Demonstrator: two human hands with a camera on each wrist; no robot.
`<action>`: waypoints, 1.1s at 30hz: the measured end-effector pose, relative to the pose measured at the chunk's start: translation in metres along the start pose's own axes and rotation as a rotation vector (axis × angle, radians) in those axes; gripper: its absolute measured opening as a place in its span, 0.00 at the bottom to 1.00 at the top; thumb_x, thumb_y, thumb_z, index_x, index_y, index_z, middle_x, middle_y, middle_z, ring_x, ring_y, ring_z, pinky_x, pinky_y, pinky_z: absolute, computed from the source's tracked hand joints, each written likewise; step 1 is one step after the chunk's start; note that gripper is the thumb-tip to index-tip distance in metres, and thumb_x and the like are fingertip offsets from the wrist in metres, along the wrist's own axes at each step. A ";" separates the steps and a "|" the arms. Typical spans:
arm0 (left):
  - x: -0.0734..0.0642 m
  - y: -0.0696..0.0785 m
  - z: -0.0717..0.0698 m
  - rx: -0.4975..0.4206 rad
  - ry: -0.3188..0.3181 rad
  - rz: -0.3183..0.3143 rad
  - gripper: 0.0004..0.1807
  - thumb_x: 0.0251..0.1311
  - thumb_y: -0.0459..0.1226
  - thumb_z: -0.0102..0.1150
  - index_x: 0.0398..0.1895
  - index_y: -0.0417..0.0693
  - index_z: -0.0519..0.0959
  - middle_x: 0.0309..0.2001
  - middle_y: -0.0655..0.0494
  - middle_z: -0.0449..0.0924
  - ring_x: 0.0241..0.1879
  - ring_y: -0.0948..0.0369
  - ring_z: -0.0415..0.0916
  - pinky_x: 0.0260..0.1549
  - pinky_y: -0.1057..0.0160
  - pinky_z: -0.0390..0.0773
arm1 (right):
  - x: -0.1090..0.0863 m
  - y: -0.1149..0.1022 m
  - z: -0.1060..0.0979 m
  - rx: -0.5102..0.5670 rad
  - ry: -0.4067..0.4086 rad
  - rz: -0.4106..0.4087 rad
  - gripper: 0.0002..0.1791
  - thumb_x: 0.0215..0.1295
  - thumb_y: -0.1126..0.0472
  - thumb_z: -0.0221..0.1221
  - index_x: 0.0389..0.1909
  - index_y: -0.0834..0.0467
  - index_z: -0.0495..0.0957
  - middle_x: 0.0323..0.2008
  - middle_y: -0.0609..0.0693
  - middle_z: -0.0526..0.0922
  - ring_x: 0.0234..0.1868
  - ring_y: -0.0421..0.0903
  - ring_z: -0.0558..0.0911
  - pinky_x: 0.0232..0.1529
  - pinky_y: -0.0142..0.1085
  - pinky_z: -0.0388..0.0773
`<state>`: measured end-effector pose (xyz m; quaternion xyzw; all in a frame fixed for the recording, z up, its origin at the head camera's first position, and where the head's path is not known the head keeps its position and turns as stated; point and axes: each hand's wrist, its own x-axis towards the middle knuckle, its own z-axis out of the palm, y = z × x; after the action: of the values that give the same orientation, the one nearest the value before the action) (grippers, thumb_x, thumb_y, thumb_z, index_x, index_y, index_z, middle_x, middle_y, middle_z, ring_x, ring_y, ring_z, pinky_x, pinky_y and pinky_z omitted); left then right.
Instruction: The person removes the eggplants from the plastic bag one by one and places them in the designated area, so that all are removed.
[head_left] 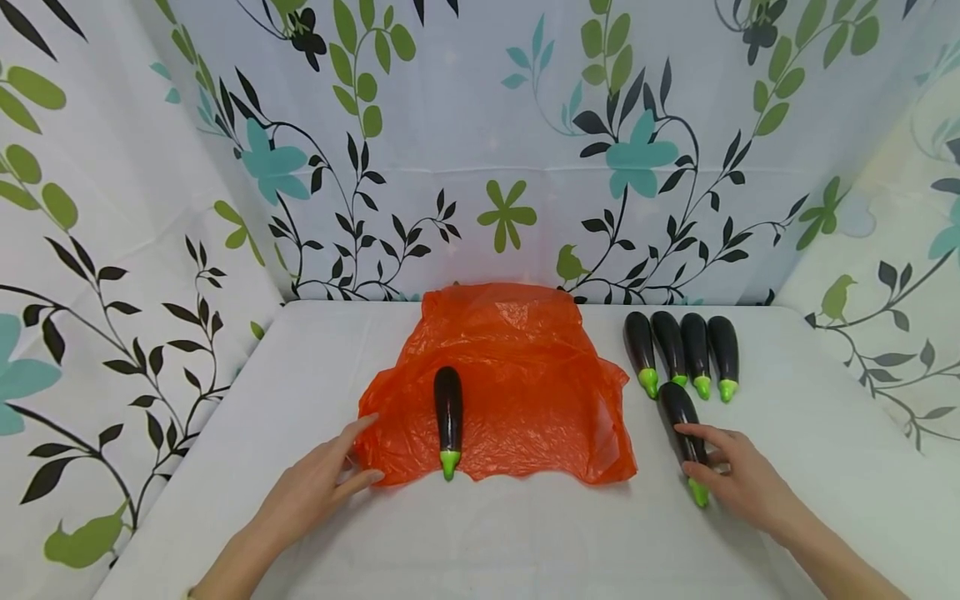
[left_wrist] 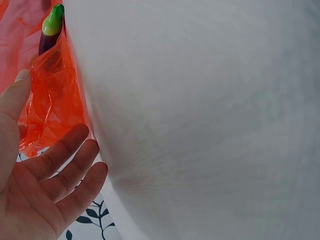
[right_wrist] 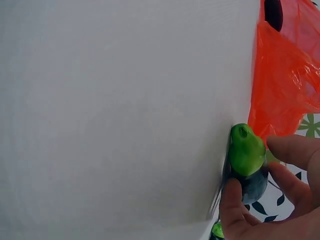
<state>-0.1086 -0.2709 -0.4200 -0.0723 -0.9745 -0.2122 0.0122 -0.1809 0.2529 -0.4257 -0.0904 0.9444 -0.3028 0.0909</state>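
An orange-red plastic bag [head_left: 532,400] lies spread flat on the white table, with one dark eggplant [head_left: 448,408] on its left half, green stem end toward me. My left hand [head_left: 318,479] is at the bag's left edge, fingers loosely spread with nothing gripped; the left wrist view shows its palm and relaxed fingers [left_wrist: 75,185]. Right of the bag, my right hand [head_left: 746,479] pinches another eggplant [head_left: 678,405] between thumb and fingers near its green end. In the right wrist view, the green stem cap [right_wrist: 247,150] shows between the thumb and fingers.
Several more eggplants [head_left: 694,346] stand in a row at the back right of the table, green ends toward me. The far end of the held eggplant lies close to them. A leaf-patterned curtain [head_left: 450,167] rises behind and beside the white table [head_left: 525,542].
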 end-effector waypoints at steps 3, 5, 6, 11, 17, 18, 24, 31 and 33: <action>-0.001 0.000 0.000 -0.001 0.003 0.008 0.41 0.55 0.49 0.70 0.71 0.58 0.61 0.40 0.61 0.78 0.39 0.63 0.75 0.31 0.66 0.77 | 0.001 -0.002 -0.004 -0.015 0.027 -0.029 0.32 0.64 0.53 0.64 0.67 0.56 0.68 0.58 0.72 0.65 0.50 0.64 0.77 0.40 0.51 0.81; -0.001 0.000 0.000 0.000 0.005 0.014 0.41 0.55 0.49 0.70 0.71 0.58 0.61 0.40 0.61 0.78 0.39 0.63 0.75 0.31 0.66 0.77 | 0.002 -0.005 -0.008 -0.019 0.046 -0.055 0.31 0.65 0.54 0.63 0.67 0.56 0.67 0.58 0.72 0.65 0.51 0.66 0.76 0.40 0.51 0.81; -0.001 0.000 -0.001 0.001 0.007 0.016 0.41 0.55 0.49 0.70 0.71 0.58 0.61 0.39 0.61 0.77 0.39 0.63 0.75 0.31 0.66 0.77 | 0.002 -0.008 -0.011 -0.017 0.055 -0.068 0.31 0.66 0.54 0.63 0.68 0.57 0.67 0.58 0.72 0.64 0.52 0.67 0.75 0.40 0.52 0.81; -0.002 -0.001 0.000 0.005 0.017 0.025 0.41 0.56 0.48 0.69 0.71 0.58 0.61 0.38 0.62 0.77 0.38 0.63 0.75 0.31 0.65 0.77 | 0.003 -0.023 -0.024 0.023 0.107 -0.134 0.32 0.68 0.54 0.61 0.69 0.60 0.64 0.60 0.72 0.62 0.54 0.68 0.73 0.44 0.54 0.80; -0.001 -0.002 0.001 0.005 0.012 0.015 0.41 0.56 0.49 0.69 0.71 0.59 0.61 0.38 0.62 0.77 0.39 0.63 0.75 0.31 0.65 0.77 | -0.001 -0.051 -0.036 0.044 0.181 -0.192 0.32 0.69 0.51 0.60 0.70 0.56 0.64 0.63 0.66 0.63 0.56 0.62 0.72 0.48 0.51 0.79; -0.001 -0.002 0.001 0.006 0.012 0.014 0.41 0.55 0.49 0.69 0.71 0.59 0.61 0.38 0.62 0.77 0.38 0.63 0.75 0.31 0.65 0.77 | -0.003 -0.057 -0.038 0.042 0.194 -0.206 0.31 0.69 0.51 0.60 0.69 0.55 0.64 0.63 0.65 0.64 0.56 0.61 0.72 0.47 0.49 0.79; -0.001 -0.001 0.001 0.009 0.012 0.006 0.41 0.55 0.49 0.70 0.71 0.59 0.61 0.38 0.62 0.77 0.38 0.63 0.75 0.31 0.65 0.77 | -0.010 -0.091 -0.043 0.055 0.227 -0.324 0.28 0.67 0.56 0.63 0.66 0.52 0.69 0.62 0.59 0.67 0.53 0.55 0.74 0.44 0.31 0.80; 0.000 -0.001 0.001 0.010 0.009 0.004 0.41 0.56 0.49 0.69 0.71 0.59 0.61 0.38 0.62 0.77 0.38 0.64 0.75 0.31 0.65 0.77 | -0.018 -0.125 -0.040 0.119 0.213 -0.435 0.28 0.65 0.60 0.64 0.65 0.51 0.70 0.62 0.53 0.68 0.53 0.51 0.74 0.43 0.23 0.75; 0.000 -0.001 0.001 0.009 0.007 0.000 0.41 0.56 0.49 0.69 0.71 0.59 0.61 0.38 0.63 0.77 0.38 0.64 0.75 0.31 0.65 0.77 | -0.018 -0.133 -0.037 0.138 0.208 -0.463 0.28 0.64 0.61 0.64 0.65 0.50 0.70 0.62 0.53 0.68 0.53 0.50 0.75 0.44 0.24 0.76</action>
<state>-0.1085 -0.2716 -0.4212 -0.0717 -0.9753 -0.2083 0.0159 -0.1561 0.1712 -0.3158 -0.2663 0.8798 -0.3871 -0.0723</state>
